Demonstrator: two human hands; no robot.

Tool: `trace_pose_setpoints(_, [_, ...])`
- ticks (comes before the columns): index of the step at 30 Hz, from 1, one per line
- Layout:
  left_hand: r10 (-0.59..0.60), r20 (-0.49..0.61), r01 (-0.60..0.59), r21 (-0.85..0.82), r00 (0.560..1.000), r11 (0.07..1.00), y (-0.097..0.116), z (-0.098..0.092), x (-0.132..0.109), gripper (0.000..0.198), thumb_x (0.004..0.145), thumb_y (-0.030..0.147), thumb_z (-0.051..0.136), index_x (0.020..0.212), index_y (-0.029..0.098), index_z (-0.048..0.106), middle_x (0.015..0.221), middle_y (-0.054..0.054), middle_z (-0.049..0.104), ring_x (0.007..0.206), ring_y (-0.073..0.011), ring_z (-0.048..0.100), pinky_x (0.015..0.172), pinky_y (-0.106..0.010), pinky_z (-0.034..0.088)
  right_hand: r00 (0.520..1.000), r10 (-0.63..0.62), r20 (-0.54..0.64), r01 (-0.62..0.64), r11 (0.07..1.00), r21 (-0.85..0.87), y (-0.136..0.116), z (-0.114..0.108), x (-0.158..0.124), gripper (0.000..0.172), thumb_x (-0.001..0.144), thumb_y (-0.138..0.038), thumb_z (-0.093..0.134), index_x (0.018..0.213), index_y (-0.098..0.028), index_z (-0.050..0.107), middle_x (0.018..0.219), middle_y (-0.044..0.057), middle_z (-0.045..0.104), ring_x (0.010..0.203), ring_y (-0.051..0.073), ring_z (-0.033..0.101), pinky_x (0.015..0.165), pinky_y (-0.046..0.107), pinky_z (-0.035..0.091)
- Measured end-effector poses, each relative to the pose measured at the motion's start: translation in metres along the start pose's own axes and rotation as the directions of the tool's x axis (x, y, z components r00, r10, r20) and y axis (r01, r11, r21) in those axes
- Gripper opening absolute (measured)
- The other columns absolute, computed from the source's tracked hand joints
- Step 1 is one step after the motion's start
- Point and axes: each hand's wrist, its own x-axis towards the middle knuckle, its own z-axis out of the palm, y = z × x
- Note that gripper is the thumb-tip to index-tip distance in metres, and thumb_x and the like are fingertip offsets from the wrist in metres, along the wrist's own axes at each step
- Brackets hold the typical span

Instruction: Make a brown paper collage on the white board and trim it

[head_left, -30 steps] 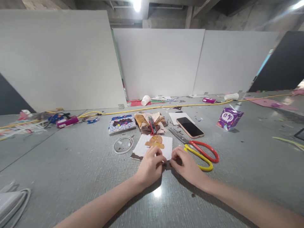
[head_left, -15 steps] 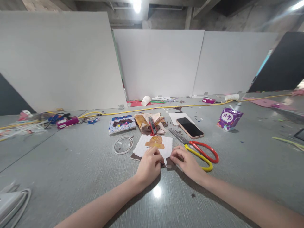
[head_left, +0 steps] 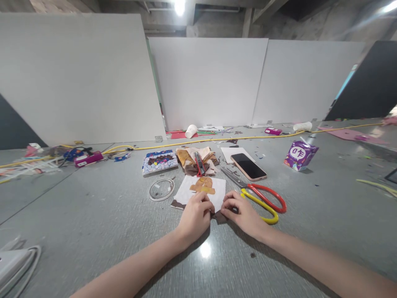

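A white sheet (head_left: 184, 191) lies before me with a tan hat-like cutout shape (head_left: 203, 185) on it and a dark brown strip (head_left: 177, 205) along its lower left edge. My left hand (head_left: 197, 213) rests on the sheet's near edge, fingers curled together; what lies under the fingertips is hidden. Between the closed fingertips of my right hand (head_left: 240, 210) is a dark brown scrap (head_left: 221, 217), at the sheet's lower right corner. Close by my right hand lie big scissors (head_left: 259, 196) with one red and one yellow handle.
Beyond the sheet are a mosaic-like picture board (head_left: 159, 162), a pile of brown and tan scraps (head_left: 186, 159) with a red-handled tool (head_left: 199, 163) on it, and a phone (head_left: 248, 166). A tape ring (head_left: 150, 193) lies left; a purple drink carton (head_left: 300, 156) stands right. A yellow cable (head_left: 186, 143) crosses behind.
My right hand has shifted slightly left with the dark brown scrap, which now sits closer to my left fingertips. The left hand has barely moved.
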Motion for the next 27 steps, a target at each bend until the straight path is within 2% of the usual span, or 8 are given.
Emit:
trace_pose_setpoints(12, [0.057, -0.04, -0.057, 0.003, 0.998, 0.998, 0.0007, -0.0004, 0.0003, 0.031, 0.064, -0.006, 0.039, 0.06, 0.015, 0.061, 0.068, -0.001, 0.048, 0.065, -0.0134, 0.046, 0.062, -0.024, 0.038, 0.999, -0.044, -0.015, 0.044, 0.998, -0.035, 0.0022, 0.0007, -0.0004, 0.012, 0.075, -0.016, 0.054, 0.063, -0.018, 0.058, 0.085, 0.003, 0.049, 0.083, 0.016, 0.051, 0.078, 0.032, 0.039])
trace_pose_setpoints(21, [0.236, -0.038, -0.233, 0.057, 0.971, 0.971, 0.0022, -0.0008, -0.0034, 0.033, 0.063, -0.005, 0.039, 0.065, 0.016, 0.064, 0.07, -0.003, 0.047, 0.068, -0.0148, 0.046, 0.061, -0.025, 0.039, 1.0, -0.021, -0.006, 0.021, 0.999, -0.048, 0.002, 0.001, 0.0011, 0.014, 0.073, -0.016, 0.054, 0.061, -0.017, 0.059, 0.083, 0.003, 0.049, 0.08, 0.016, 0.05, 0.073, 0.031, 0.039])
trace_pose_setpoints(24, [0.209, -0.089, -0.204, 0.061, 0.974, 0.977, 0.0013, -0.0008, -0.0036, 0.032, 0.064, -0.005, 0.039, 0.062, 0.016, 0.063, 0.068, -0.002, 0.047, 0.067, -0.0146, 0.046, 0.061, -0.025, 0.038, 1.0, -0.011, 0.005, 0.011, 1.0, -0.001, 0.0032, -0.0007, 0.002, 0.015, 0.075, -0.019, 0.053, 0.061, -0.017, 0.058, 0.083, 0.003, 0.049, 0.079, 0.016, 0.05, 0.073, 0.03, 0.04])
trace_pose_setpoints(27, [0.106, -0.121, -0.104, 0.028, 0.987, 0.994, 0.0005, -0.0011, -0.003, 0.033, 0.063, -0.006, 0.039, 0.06, 0.017, 0.062, 0.067, -0.001, 0.048, 0.066, -0.0135, 0.046, 0.062, -0.024, 0.038, 1.0, 0.015, -0.002, -0.015, 0.996, 0.086, 0.0045, -0.0042, 0.0035, 0.017, 0.078, -0.025, 0.049, 0.065, -0.017, 0.057, 0.084, 0.003, 0.048, 0.078, 0.015, 0.05, 0.071, 0.029, 0.041])
